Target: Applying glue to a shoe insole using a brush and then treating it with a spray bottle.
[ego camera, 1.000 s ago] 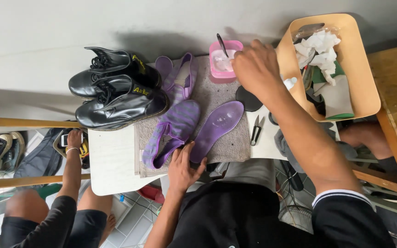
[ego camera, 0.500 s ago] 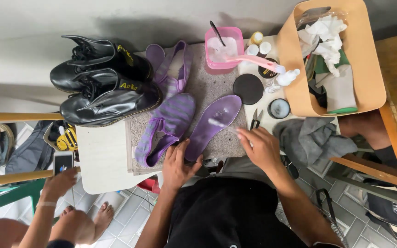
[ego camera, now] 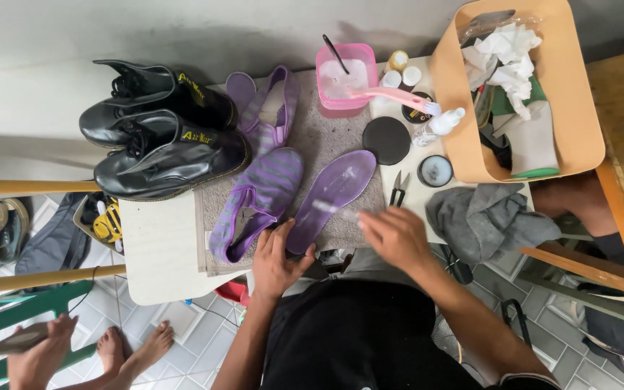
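A purple insole [ego camera: 334, 191] lies on a grey towel [ego camera: 326, 133] on a small white table [ego camera: 160, 245]. My left hand [ego camera: 276, 256] grips the insole's near end, fingers resting against a purple striped slip-on shoe [ego camera: 258, 195] beside it. My right hand [ego camera: 395, 235] is blurred just right of the insole. Its fingers pinch a thin pale tool [ego camera: 337, 211] that reaches over the insole. A second purple shoe [ego camera: 272, 105] lies farther back.
Two black boots [ego camera: 160, 137] stand at the table's left. At the back are a pink tub [ego camera: 344, 79] with a pink brush [ego camera: 399, 97], a black lid [ego camera: 387, 139], a tin [ego camera: 435, 170], small scissors [ego camera: 399, 189], a grey cloth [ego camera: 489, 217] and a tan basket [ego camera: 579, 123]. Another person's hand [ego camera: 37, 354] and feet [ego camera: 131, 347] show at lower left.
My right hand came back from the pink tub to the near end of the insole and is now moving over it. The left hand stayed on the insole. The other person's arm dropped lower.
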